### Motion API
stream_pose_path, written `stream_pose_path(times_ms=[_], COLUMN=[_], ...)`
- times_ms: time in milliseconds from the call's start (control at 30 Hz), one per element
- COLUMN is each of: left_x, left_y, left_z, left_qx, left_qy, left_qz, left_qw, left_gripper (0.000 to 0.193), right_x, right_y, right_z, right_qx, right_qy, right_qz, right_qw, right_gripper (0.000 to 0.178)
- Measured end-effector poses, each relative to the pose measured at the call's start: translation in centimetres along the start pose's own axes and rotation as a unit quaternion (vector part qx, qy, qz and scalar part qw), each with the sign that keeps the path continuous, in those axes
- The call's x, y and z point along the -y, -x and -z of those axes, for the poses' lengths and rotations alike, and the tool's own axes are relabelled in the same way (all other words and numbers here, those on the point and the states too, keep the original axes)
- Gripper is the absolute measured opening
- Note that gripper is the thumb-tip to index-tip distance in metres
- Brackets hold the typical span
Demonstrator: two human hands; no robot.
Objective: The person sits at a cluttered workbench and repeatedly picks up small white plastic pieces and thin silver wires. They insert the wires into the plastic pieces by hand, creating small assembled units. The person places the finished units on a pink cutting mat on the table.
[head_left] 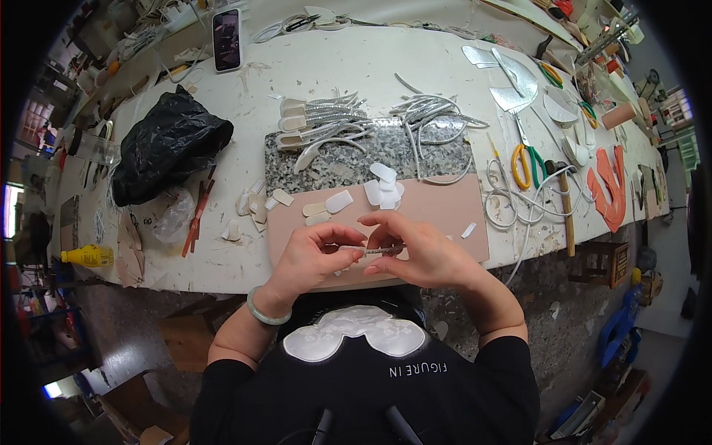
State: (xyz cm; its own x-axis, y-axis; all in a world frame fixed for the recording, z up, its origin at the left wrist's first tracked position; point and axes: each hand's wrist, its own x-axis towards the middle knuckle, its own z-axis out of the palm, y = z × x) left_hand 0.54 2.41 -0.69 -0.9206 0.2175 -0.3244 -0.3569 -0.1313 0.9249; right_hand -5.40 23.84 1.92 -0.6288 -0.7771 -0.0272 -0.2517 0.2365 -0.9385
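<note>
A thin silvery strap (378, 251) is stretched between my hands at the near edge of the pink mat (452, 215). My left hand (315, 256) pinches one end of it between thumb and fingers. Its other end is held by my right hand (430, 256), whose fingers curl over it. Just beyond my hands lie white rounded pieces (383, 194) in a small heap, with beige rounded pieces (317, 210) to their left. On the speckled stone slab (356, 163) rest a bundle of silvery straps with beige tabs (308, 122) and another bundle of silvery straps (430, 111).
A black plastic bag (167, 144) and a yellow bottle (89, 256) are at the left. To the right are green-and-orange-handled scissors (523, 159), a hammer (566, 211), white cord (512, 211) and coral-coloured pieces (610, 189). A phone (227, 41) stands at the far side.
</note>
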Motion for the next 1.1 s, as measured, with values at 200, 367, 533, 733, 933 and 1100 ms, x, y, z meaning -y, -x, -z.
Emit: stream_pose_path(times_ms=[200, 367, 533, 733, 933, 1100], left_x=[-0.5, -1.7, -0.8, 0.2, -1.6, -1.2], left_y=[0.1, -2.2, -4.1, -4.6, -2.8, -1.6], left_z=[0.1, 2.1, 3.0, 2.6, 1.2, 0.7], left_qx=[0.038, -0.122, -0.120, -0.106, -0.006, 0.014], left_qy=[0.005, -0.011, -0.539, -0.499, 0.019, 0.162], left_qz=[0.052, -0.018, -0.267, -0.251, 0.000, 0.042], left_qw=[0.998, 0.992, 0.790, 0.823, 1.000, 0.986], left_gripper=[0.035, 0.030, 0.029, 0.032, 0.034, 0.033], right_x=[-0.3, -0.3, -0.3, -1.5, -0.9, -1.3], right_y=[0.1, 1.3, 1.7, 1.6, 1.3, 1.2], right_z=[-0.5, -0.1, 1.1, 0.5, 0.6, 0.9], right_qx=[-0.018, -0.089, -0.108, -0.114, -0.118, -0.141], right_qy=[-0.041, -0.080, -0.073, -0.099, -0.072, -0.005], right_qz=[-0.031, 0.009, -0.033, -0.026, 0.009, 0.070], right_qw=[0.999, 0.993, 0.991, 0.988, 0.990, 0.987], right_gripper=[0.049, 0.050, 0.047, 0.043, 0.048, 0.028])
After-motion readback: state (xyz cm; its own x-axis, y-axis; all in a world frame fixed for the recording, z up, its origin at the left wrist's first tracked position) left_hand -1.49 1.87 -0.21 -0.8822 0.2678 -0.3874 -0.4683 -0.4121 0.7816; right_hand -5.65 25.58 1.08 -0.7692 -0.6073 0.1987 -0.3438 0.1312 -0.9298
